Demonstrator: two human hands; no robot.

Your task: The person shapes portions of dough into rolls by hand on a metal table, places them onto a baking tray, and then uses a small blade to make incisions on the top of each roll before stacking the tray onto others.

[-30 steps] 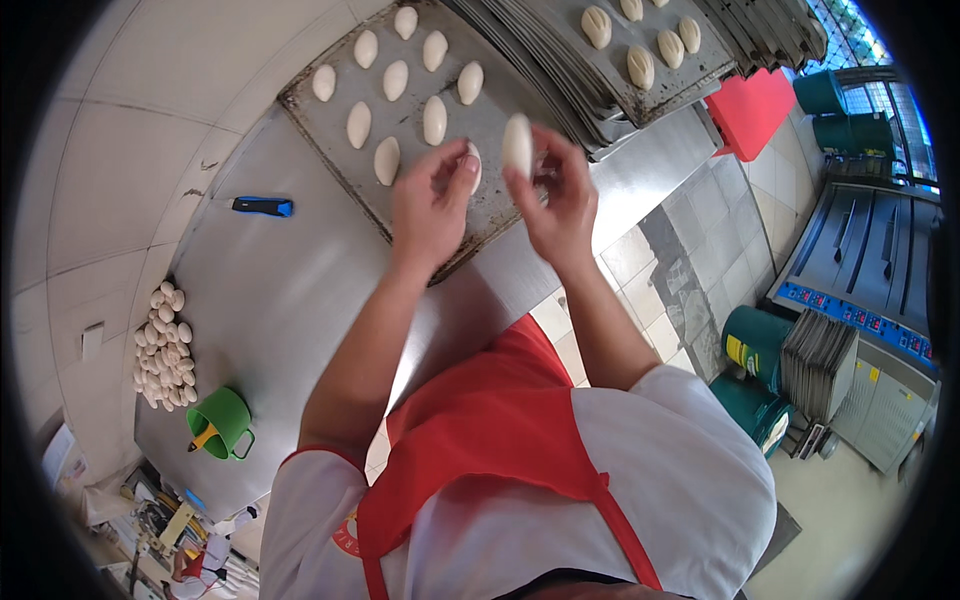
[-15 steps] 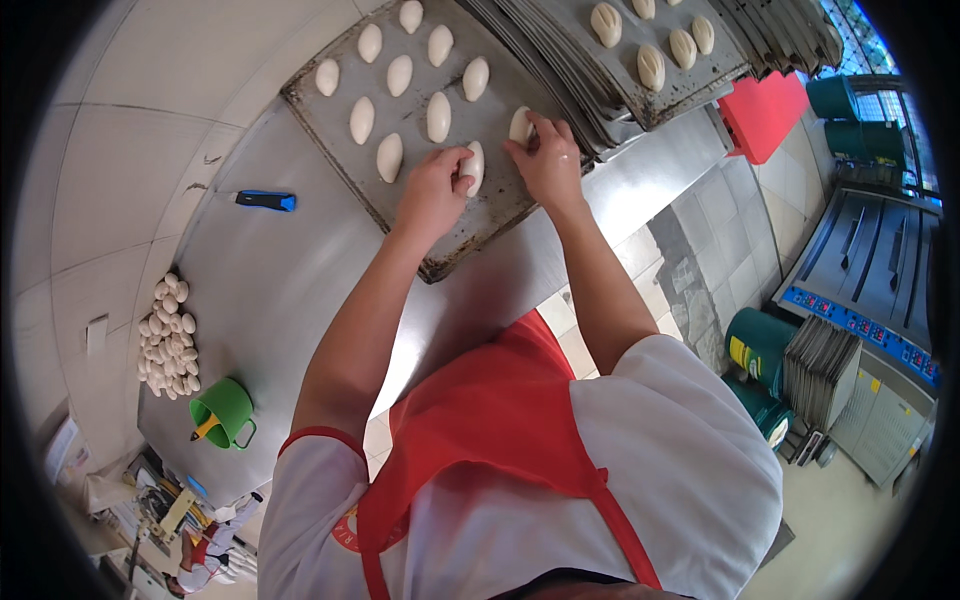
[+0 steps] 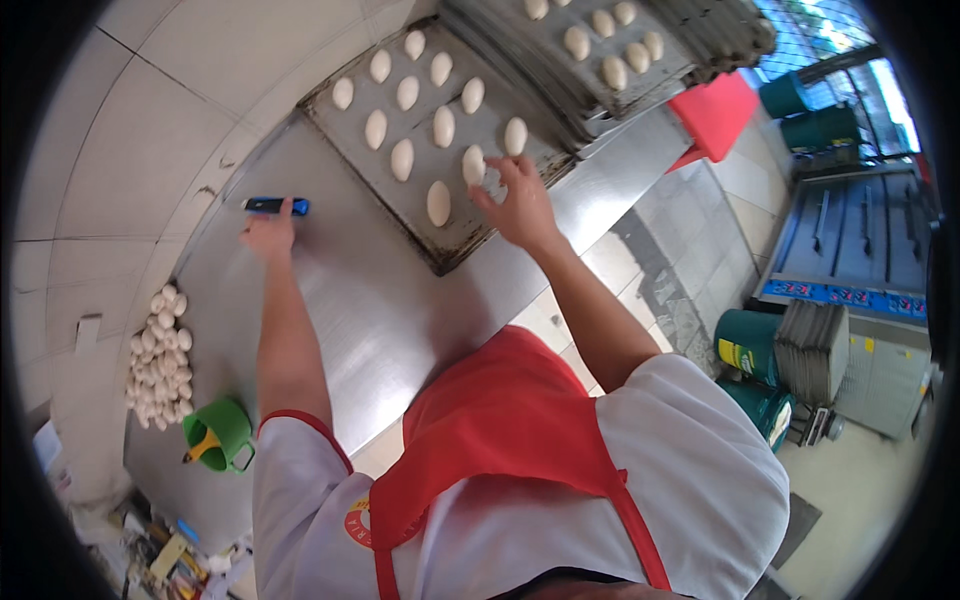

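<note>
On the dark baking tray (image 3: 335, 130) lie rows of pale, oval dough pieces. My right hand (image 3: 522, 205) is over the tray's near right part, thumb and forefinger apart at the edge of one dough piece (image 3: 474, 165). Another piece (image 3: 515, 136) lies just beyond that hand, and one (image 3: 438, 203) rests by the near corner. To the left, my left hand (image 3: 268, 232) reaches over the steel table, a finger laid across a blue-and-black handled tool (image 3: 262, 205) that looks like a cutter knife. Its other fingers are spread apart; no firm grip shows.
A heap of small dough balls (image 3: 160, 360) lies at the table's left edge, near a green mug (image 3: 222, 430) holding a yellow-handled tool. Stacked trays (image 3: 540, 85) stand at the back right, the top one bearing dough pieces. A red stool (image 3: 715, 115) is beyond the table.
My left hand has left the dough and moved left to the blue-and-black tool. My right hand has shifted from the rightmost piece to its neighbour. Another piece now lies by the near corner.
</note>
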